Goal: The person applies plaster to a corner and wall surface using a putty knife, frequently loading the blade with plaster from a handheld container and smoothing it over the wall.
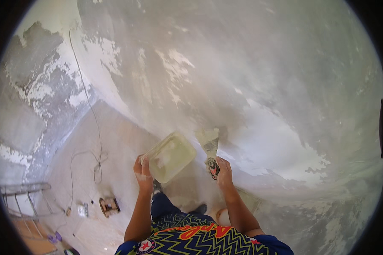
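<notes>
Patchy plaster (272,142) is coating the wall (259,51); the left hand (144,173) is clamping a rectangular tub (178,156) by its edge, the right hand (224,171) is gripping a putty knife (211,146) beside it.

Soft lt., dark rim, poss. blur

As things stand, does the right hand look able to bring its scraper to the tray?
Probably yes: the left hand holds the tray close to the scraper, and nothing visible stands between them.
</notes>
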{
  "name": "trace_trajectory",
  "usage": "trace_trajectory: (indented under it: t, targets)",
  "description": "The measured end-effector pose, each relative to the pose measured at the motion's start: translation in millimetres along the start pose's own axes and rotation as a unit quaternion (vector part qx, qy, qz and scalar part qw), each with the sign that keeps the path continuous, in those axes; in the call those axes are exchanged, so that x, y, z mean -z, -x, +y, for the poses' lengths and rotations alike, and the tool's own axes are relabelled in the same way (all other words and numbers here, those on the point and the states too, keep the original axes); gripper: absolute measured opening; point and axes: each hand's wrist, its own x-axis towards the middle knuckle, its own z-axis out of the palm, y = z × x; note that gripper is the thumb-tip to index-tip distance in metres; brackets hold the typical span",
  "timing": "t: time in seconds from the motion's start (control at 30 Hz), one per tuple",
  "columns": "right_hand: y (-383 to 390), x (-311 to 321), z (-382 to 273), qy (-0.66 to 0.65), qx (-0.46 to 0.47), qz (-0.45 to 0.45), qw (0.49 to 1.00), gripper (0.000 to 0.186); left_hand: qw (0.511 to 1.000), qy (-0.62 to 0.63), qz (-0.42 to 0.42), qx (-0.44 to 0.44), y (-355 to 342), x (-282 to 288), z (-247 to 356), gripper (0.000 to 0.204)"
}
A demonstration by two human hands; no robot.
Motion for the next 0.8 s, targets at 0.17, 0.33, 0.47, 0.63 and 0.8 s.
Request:
trace_trajectory:
  t: [0.17,0.33,0.47,0.63,0.8]
  targets:
    - [-50,-91,-22,0.042,0.094,-0.061,0.993,0.017,1.0,0.025,-0.008,0.004,-100,59,11,0.03]
    - [-83,-167,-67,0.21,0.233,0.066,0.947,0.023,0.999,-0.024,-0.028,-0.016,-165,91,58,0.031]
    - [-119,-175,-68,0.304,0.304,0.191,0.882,0.036,0.996,0.07,-0.051,0.026,-186,100,68,0.034]
    - [-155,-155,-37,0.373,0.424,0.254,0.785,0.03,0.993,0.108,-0.007,0.057,-190,93,62,0.031]
    - [-166,-130,-7,0.189,0.27,0.197,0.923,0.021,0.995,0.065,-0.026,0.068,-190,105,56,0.038]
